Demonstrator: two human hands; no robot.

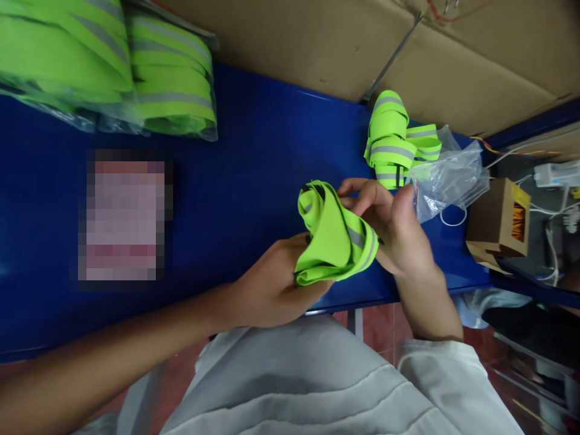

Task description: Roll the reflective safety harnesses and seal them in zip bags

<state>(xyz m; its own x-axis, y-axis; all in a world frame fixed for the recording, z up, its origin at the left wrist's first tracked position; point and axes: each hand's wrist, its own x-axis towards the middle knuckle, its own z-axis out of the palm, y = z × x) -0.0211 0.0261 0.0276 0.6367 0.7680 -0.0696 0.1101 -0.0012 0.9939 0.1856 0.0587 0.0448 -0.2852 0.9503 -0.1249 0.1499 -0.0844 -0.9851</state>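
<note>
The left hand (276, 279) is gripping a loosely rolled strap (330, 238), bright green with grey stripes, its thumb lying along the near side and its fingers going out of sight behind the cloth. The right hand (401, 232) is holding itself half open at the strap's other side, the thumb standing apart and the curled fingers reaching the edge; whether they are pinching it, I cannot tell. The strap is sitting between the two hands, above the near edge of a blue table (258, 163). Just beyond the right hand, a folded strap bundle (390, 142) is lying on the table, with a clear bag (453, 178) resting beside it. To the right of that hand, a white cord (453, 223) is looping and a small box (492, 223) is showing orange through its window. Well to the left of the left hand, a pixelated item (121, 214) is lying; beyond it, bagged rolls (174, 78) are standing. Cardboard (308, 42) is lining the table's far side, and grey clothing (312, 374) is covering the lap below the hands.
</note>
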